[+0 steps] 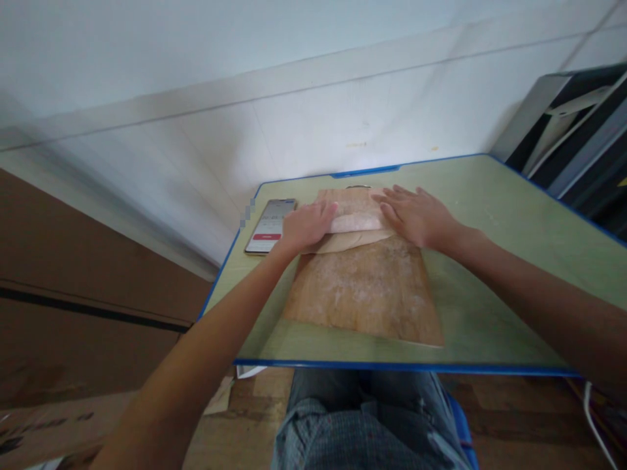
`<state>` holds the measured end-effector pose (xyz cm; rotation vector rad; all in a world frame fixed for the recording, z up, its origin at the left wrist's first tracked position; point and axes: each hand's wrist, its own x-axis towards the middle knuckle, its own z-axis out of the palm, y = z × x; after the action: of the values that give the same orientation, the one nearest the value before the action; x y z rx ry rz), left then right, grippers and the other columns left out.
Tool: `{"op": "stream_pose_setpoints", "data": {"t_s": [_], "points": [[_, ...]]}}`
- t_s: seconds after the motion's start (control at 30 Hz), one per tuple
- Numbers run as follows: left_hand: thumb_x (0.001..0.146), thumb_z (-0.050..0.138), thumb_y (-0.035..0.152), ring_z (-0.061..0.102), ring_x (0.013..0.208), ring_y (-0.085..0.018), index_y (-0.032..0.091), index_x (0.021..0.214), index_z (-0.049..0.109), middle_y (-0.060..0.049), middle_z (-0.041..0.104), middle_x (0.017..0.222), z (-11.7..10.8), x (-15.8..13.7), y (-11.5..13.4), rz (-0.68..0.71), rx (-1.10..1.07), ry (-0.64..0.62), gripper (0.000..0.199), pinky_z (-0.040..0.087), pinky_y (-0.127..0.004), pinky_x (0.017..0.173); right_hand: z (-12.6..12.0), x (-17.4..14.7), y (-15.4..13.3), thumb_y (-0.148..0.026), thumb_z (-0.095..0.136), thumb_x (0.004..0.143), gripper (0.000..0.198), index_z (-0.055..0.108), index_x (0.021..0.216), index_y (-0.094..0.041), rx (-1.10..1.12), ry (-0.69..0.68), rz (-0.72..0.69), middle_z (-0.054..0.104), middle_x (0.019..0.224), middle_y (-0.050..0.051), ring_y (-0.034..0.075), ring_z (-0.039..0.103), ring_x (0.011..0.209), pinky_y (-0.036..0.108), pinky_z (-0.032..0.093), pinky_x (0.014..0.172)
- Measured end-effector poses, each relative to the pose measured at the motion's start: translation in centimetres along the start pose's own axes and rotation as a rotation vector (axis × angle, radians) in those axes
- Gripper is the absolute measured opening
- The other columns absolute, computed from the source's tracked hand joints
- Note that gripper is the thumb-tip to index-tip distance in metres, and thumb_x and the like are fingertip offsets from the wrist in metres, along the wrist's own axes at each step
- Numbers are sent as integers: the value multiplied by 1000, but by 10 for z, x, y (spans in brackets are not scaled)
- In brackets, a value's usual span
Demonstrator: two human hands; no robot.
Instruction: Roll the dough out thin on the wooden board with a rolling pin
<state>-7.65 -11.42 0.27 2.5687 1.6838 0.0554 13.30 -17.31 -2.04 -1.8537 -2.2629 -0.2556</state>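
Observation:
A flour-dusted roll of dough lies across the upper part of a wooden board. In front of it, a flat flap of pale dough spreads over the wood. My left hand rests palm down on the roll's left end, its fingers lying over it. On the right end lies my right hand, flat, with the fingers stretched forward and left. Whether a rolling pin is inside the roll is hidden. White flour is smeared over the board's near half.
A phone with a lit screen lies left of the board. The pale green table has a blue edge and stands against a white wall. Dark grey equipment is at the far right, brown boxes at the left.

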Motion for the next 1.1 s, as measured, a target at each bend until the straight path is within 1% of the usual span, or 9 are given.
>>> {"op": "stream_pose_setpoints", "data": {"t_s": [0.1,0.23,0.33,0.5,0.6,0.7,0.83,0.9,1.1], "points": [[96,8,52,56,117,-27,22,123,54,-9,61,126,1,-5,-1,41,14,-3,61,43,-42,95,0,-1,-2,-35,18,95,53,47,136,-18,20,7,27,49,139,11,29,41,130,55,31,104],[94,6,56,49,125,-28,20,136,44,-12,52,136,0,25,-6,-51,-68,-91,67,38,-44,102,7,38,15,-31,23,94,50,50,135,-20,97,-180,93,52,137,8,25,47,126,45,38,101],[97,7,46,42,131,-25,18,139,40,-11,44,143,-1,43,-7,-31,-96,-118,60,33,-40,107,11,56,26,-34,28,93,49,48,137,-24,172,-241,63,53,136,5,24,51,122,39,41,100],[96,9,50,52,121,-29,22,135,44,-11,55,133,0,20,0,-57,-35,-45,59,40,-47,99,8,24,15,-33,19,95,52,51,133,-18,120,-130,22,53,137,6,23,45,127,41,34,105],[96,10,51,56,116,-27,22,126,52,-10,61,125,1,0,2,-12,16,7,59,43,-43,96,4,4,6,-36,17,96,53,51,133,-18,93,-50,-5,52,137,8,23,43,129,42,32,106],[95,10,52,56,116,-27,22,125,53,-9,61,125,0,3,2,-18,15,-14,61,42,-43,96,4,13,6,-33,20,95,51,51,133,-17,108,-91,27,51,138,9,23,42,130,40,32,106],[95,8,53,49,125,-28,21,135,46,-12,52,136,-3,30,1,-93,-41,-96,63,37,-45,102,5,44,14,-30,27,93,48,50,134,-20,159,-242,133,50,140,7,23,45,128,38,36,103],[95,8,52,47,127,-29,20,135,46,-13,50,138,-4,38,2,-102,-57,-114,64,35,-45,103,5,49,15,-33,29,93,49,47,137,-20,189,-266,169,48,141,7,24,46,127,38,37,103],[94,12,54,58,114,-30,19,122,57,-13,64,120,-2,9,6,-83,5,-8,63,43,-46,95,5,10,4,-32,19,96,51,50,133,-17,160,-71,63,50,140,8,22,42,130,40,31,107]]}}
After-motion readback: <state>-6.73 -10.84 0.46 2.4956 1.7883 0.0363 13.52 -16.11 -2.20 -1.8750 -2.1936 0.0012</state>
